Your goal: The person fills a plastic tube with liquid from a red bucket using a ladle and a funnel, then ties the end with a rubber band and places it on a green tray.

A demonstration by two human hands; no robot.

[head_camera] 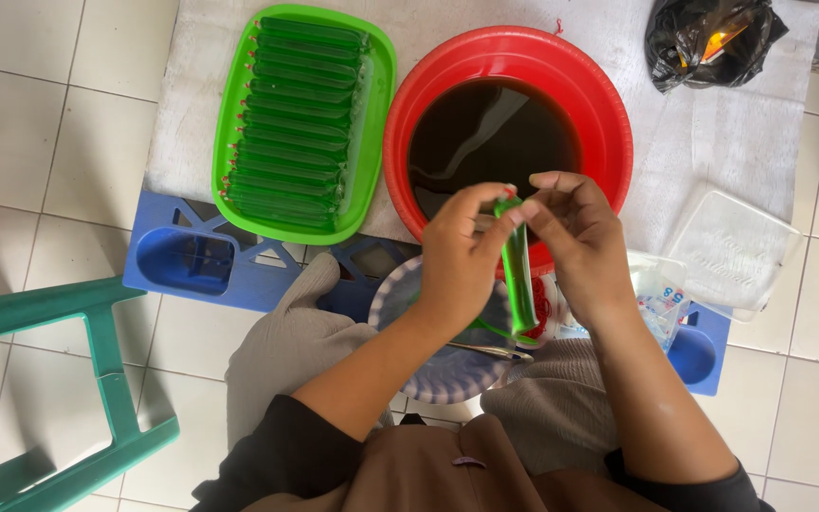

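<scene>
Both hands pinch the top of a long thin plastic tube filled with green liquid (519, 275), which hangs down between them. My left hand (462, 254) grips its neck from the left. My right hand (575, 237) holds the top end from the right, fingertips at the small red tie. Just beyond them stands a red basin (609, 104) of dark liquid. A green tray (376, 114) to its left holds several filled green tubes laid side by side.
A blue-striped plate (428, 379) rests on my lap under the hands. A clear plastic lid (737, 251) and small packets lie at right, a black plastic bag (708, 38) at top right. A blue crate (182, 261) supports the board; a green stool (97, 379) stands at left.
</scene>
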